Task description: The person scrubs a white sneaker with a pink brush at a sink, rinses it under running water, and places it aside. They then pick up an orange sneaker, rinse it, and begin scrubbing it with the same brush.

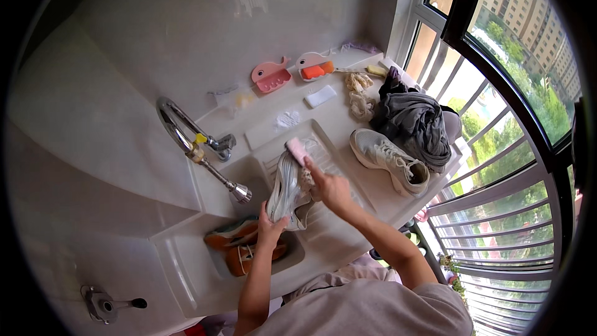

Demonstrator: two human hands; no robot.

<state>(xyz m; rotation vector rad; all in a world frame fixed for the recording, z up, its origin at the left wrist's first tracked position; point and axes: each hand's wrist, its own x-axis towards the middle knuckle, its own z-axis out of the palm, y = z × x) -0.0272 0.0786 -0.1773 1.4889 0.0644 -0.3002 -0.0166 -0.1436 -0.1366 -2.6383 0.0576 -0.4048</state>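
My left hand [272, 226] grips one end of a white sneaker [283, 186], which is tipped on its side with the sole edge facing left. A pink-backed scrub brush [297, 149] is in my right hand [332, 190], one finger laid along it. The brush rests against the far end of the sneaker. Beneath the shoe is the ribbed washboard [322, 158] of a white laundry sink. Its bristles and the shoe's far side are mostly hidden. In the basin, left of my left forearm and partly behind it, lie orange shoes [240, 260] with pale laces.
Beside the washboard stands another white sneaker [389, 161], near a heap of grey cloth [415, 121]. A chrome faucet [205, 158] reaches over the basin. Whale-shaped soap dishes [272, 76], a white bar [321, 96] and white powder [288, 120] are along the back. Barred windows [494, 149] line the right.
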